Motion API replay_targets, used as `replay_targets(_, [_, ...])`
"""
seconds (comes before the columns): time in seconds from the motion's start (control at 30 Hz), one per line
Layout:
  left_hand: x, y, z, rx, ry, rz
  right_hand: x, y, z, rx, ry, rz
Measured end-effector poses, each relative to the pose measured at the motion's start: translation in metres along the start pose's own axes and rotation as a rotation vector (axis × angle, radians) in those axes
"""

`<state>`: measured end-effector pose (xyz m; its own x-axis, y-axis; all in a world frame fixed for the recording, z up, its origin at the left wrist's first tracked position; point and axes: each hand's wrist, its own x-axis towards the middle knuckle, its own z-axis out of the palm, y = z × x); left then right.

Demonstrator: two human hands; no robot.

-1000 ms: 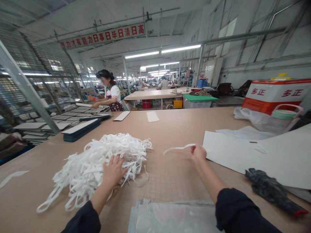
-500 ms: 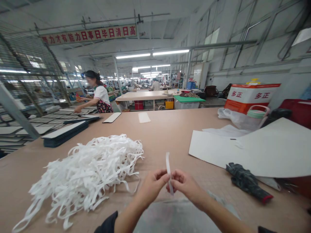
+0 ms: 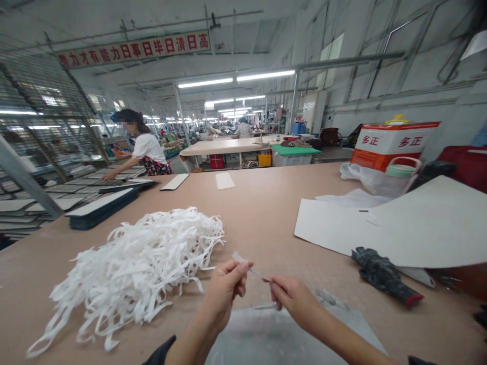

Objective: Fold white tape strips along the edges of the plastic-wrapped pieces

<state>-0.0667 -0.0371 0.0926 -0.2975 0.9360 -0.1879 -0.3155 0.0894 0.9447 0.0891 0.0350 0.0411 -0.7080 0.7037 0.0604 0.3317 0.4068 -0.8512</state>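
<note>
Left hand [image 3: 224, 288] and right hand [image 3: 292, 296] both pinch one narrow, pale, flexible strip [image 3: 238, 257] above the brown bench [image 3: 262, 213], near its front edge; leftward, a tangled heap of white, ribbon-like strips [image 3: 144, 263] lies untouched.

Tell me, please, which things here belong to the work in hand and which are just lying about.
In hand, by the look of it:
- white strip, pinched by left hand and right hand
- pile of white strips

Apparently just lying about:
- dark glove
- large white sheet
- red-and-white box
</note>
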Motion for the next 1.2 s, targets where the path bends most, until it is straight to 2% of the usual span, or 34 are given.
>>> replay_targets(0.1, [-0.013,0.001,-0.013,-0.166,-0.023,-0.072,-0.005,0.008,-0.018,-0.213,0.135,-0.084])
replay_targets(0.17, [-0.021,-0.001,-0.024,-0.206,-0.051,-0.096,-0.011,0.005,-0.034,-0.241,0.144,-0.090])
replay_targets(0.3, [-0.034,-0.011,-0.049,-0.167,-0.077,-0.146,-0.024,-0.007,-0.067,-0.157,-0.066,0.034])
replay_targets(0.4, [-0.037,-0.025,-0.067,0.011,-0.035,-0.205,-0.030,-0.002,-0.074,-0.149,-0.131,0.126])
replay_targets(0.47, [-0.036,-0.039,-0.078,0.172,0.008,-0.217,-0.034,0.013,-0.065,-0.215,-0.138,0.127])
replay_targets(0.6, [-0.034,-0.070,-0.094,0.561,0.114,-0.232,-0.042,0.054,-0.030,-0.389,-0.137,0.091])
replay_targets(0.67, [-0.034,-0.080,-0.100,0.772,0.152,-0.158,-0.045,0.068,-0.013,-0.451,-0.104,0.080])
replay_targets(0.77, [-0.033,-0.087,-0.110,0.988,0.162,-0.022,-0.047,0.077,0.002,-0.483,-0.066,0.066])
replay_targets(0.97, [-0.026,-0.095,-0.121,1.052,0.187,-0.027,-0.043,0.080,0.009,-0.473,-0.034,0.165])
replay_targets(1.2, [-0.024,-0.091,-0.113,1.228,0.224,-0.084,-0.040,0.081,0.010,-0.492,-0.050,0.188])
